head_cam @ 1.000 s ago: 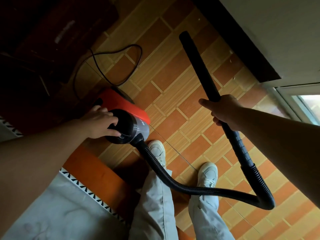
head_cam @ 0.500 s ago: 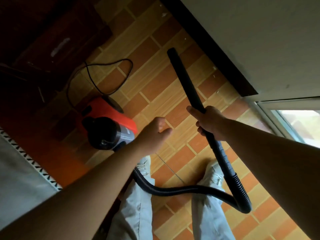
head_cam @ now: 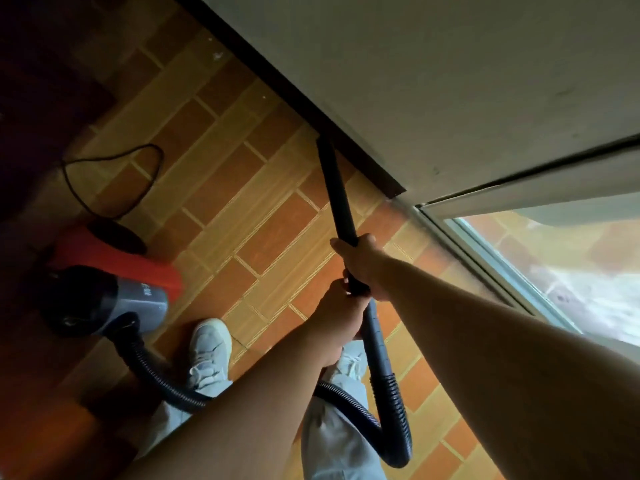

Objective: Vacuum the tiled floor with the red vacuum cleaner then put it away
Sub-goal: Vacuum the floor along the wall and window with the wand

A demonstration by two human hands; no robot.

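Black plastic wand [head_cam: 337, 192] gripped by both hands, slanting up and away to the dark skirting strip [head_cam: 294, 95] at the foot of the pale wall [head_cam: 433, 64], tip right at the strip. Right hand [head_cam: 365, 263] wrapped closed around the wand higher up, thumb laid along the tube. Left hand [head_cam: 341, 317] closed on the wand just below, touching the right hand, fingers hidden behind the tube. Ribbed black hose [head_cam: 391, 407] dropping from the wand, looping low at the right, then running back across the light trousers [head_cam: 339, 445] to the vacuum. Red vacuum cleaner [head_cam: 114, 271] standing on the tiled floor [head_cam: 242, 188] at the left, well apart from both hands, grey and black front end facing the hose, red body behind it. Thin black power cord [head_cam: 114, 188] curling in a loop on the tiles beyond the vacuum. One white shoe [head_cam: 209, 348] visible between vacuum and wand; the other foot mostly covered by the left forearm. Glass door with metal frame [head_cam: 485, 258] at the right, bright beyond. Upper left corner too dark to make out.
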